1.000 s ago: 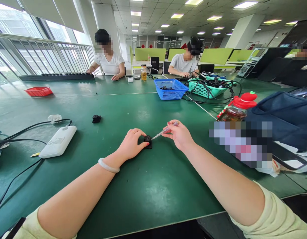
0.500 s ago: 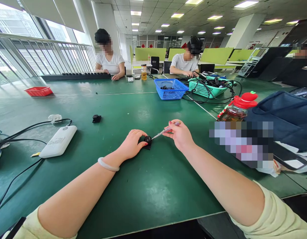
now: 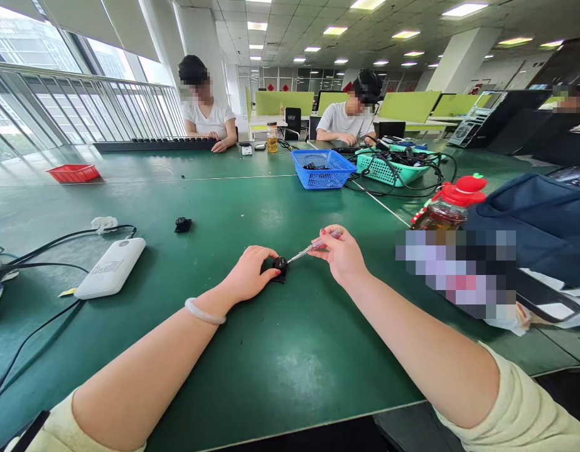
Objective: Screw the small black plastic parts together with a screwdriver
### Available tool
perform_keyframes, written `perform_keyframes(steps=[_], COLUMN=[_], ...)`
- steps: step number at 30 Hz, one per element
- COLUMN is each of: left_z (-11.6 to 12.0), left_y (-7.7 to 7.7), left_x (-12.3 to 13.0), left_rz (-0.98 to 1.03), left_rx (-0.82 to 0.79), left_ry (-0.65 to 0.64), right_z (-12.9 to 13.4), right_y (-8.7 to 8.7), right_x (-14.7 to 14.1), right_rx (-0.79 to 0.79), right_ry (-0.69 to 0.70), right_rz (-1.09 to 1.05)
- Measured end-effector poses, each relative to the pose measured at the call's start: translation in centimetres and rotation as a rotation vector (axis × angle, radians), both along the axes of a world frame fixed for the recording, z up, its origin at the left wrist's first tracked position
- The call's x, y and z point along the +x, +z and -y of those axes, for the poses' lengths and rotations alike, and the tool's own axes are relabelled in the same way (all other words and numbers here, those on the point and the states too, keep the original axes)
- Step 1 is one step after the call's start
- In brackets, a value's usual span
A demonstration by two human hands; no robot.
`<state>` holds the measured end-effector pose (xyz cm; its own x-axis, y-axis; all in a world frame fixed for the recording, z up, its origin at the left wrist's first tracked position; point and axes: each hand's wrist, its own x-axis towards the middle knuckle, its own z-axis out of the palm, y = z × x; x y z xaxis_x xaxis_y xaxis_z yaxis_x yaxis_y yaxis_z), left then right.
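On the green table (image 3: 280,351), my left hand (image 3: 250,272) grips a small black part (image 3: 281,266) between thumb and fingers. The part has a round top over a flat, squarish base. My right hand (image 3: 343,256) pinches a thin screwdriver (image 3: 314,246) with a clear handle. Its metal shaft slants down to the left, and the tip is at the right side of the black part; whether it touches is too small to tell. A second small black part (image 3: 182,225) lies farther off at the left.
A white power bank (image 3: 112,267) with black cables lies left. Beyond are a red tray (image 3: 73,173), a blue basket (image 3: 322,169) and a green basket (image 3: 388,168) with cables. A red-lidded bottle (image 3: 445,204) and dark blue bag (image 3: 535,220) stand right. Two people sit across the table.
My hands, the black part and the screwdriver have hardly moved. Across the table, the long black strip before the person at the left has shifted to the right.
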<state>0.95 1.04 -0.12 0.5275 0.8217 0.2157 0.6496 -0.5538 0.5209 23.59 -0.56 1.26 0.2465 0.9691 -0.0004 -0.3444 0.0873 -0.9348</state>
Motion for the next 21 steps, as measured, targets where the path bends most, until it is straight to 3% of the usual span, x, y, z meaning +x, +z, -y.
perform_keyframes(steps=[8, 14, 21], left_z=[0.0, 0.2, 0.2], left_y=[0.3, 0.3, 0.5], left_x=[0.0, 0.0, 0.2], left_rz=[0.013, 0.038, 0.023], left_rx=[-0.006, -0.012, -0.012], left_ry=[-0.004, -0.045, -0.1], right_z=[0.1, 0.1, 1.2], right_y=[-0.1, -0.3, 0.5], right_x=[-0.1, -0.4, -0.8], right_rx=[0.031, 0.064, 0.237], right_ry=[-0.024, 0.114, 0.199], right_rz=[0.0, 0.048, 0.232])
